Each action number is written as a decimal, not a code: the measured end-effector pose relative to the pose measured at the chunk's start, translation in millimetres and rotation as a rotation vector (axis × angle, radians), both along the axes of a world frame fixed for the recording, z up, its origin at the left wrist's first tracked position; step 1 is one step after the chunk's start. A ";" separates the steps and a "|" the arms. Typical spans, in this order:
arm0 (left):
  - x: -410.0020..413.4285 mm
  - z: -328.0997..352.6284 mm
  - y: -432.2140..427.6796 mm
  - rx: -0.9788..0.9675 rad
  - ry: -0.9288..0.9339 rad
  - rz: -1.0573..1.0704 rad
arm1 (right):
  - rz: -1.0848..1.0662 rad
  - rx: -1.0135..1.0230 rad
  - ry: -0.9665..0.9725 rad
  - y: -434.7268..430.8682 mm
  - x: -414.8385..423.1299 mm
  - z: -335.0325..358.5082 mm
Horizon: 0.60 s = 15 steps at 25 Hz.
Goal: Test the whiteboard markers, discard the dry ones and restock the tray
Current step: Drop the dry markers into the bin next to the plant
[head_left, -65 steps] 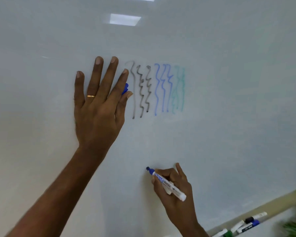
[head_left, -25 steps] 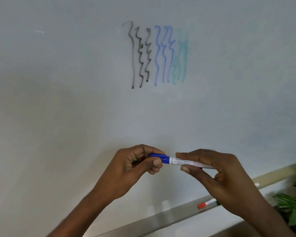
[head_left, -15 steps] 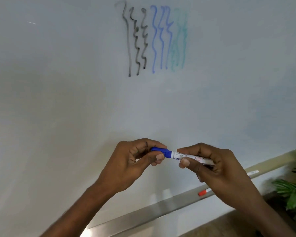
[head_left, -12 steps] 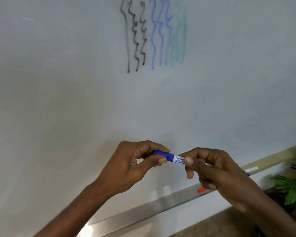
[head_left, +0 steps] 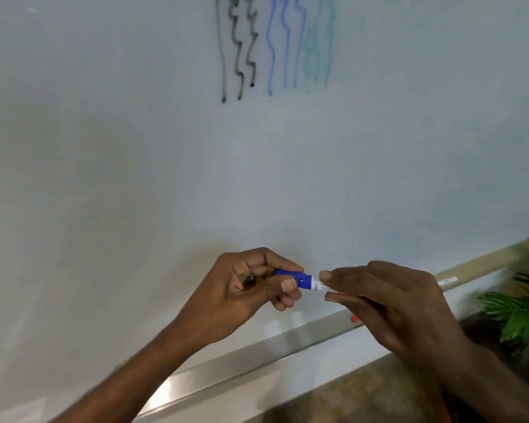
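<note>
A: Hands?
B: Both are up in front of the whiteboard (head_left: 135, 163), low on it, above the tray (head_left: 257, 352). The left hand (head_left: 245, 291) is curled, thumb and fingertips pinching the blue cap (head_left: 289, 275) of a blue marker (head_left: 310, 283). The right hand (head_left: 394, 306) is curled round the white barrel, most of which is hidden in that grip.
A: Marker attitude?
B: Roughly level, cap end to the left, spanning the 2 hands. Cannot tell whether it touches the board.
A: Cap on or off?
B: The blue section meets the white barrel with no gap visible. How firmly it sits, cannot tell.
A: Tray contents?
B: It is a ledge along the board's lower edge, rising to the right. 1 red-capped marker (head_left: 354, 318) lies on it, only its red end showing past the right hand. Farther right, 1 white marker (head_left: 448, 281) lies along the ledge, blurred.
A: Marks on the board?
B: Top centre, cut off by the frame edge. 3 dark wavy lines (head_left: 239, 50), 3 blue lines (head_left: 285, 47) just right of them, then faint green lines (head_left: 318, 47), count unclear.
A: Anything else?
B: Green plant (head_left: 522, 315) at lower right, beyond the right hand. Brown floor (head_left: 348, 398) beneath the board.
</note>
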<state>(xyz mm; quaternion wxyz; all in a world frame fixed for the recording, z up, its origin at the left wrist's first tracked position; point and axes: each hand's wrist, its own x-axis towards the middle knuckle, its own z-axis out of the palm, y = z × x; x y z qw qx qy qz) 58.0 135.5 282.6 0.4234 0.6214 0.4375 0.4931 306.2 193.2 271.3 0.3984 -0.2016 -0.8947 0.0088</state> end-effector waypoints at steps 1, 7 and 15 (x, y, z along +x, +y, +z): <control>-0.3 -1.0 -0.4 -0.030 -0.022 -0.023 | 0.003 0.057 -0.011 0.8 1.1 -1.7; -4.3 -10.9 -0.4 -0.208 -0.060 -0.088 | 0.007 -0.050 -0.034 -4.1 -0.9 -14.1; -0.1 -37.7 -1.1 -0.180 0.124 -0.054 | 0.027 -1.203 0.269 -20.8 -11.8 -25.7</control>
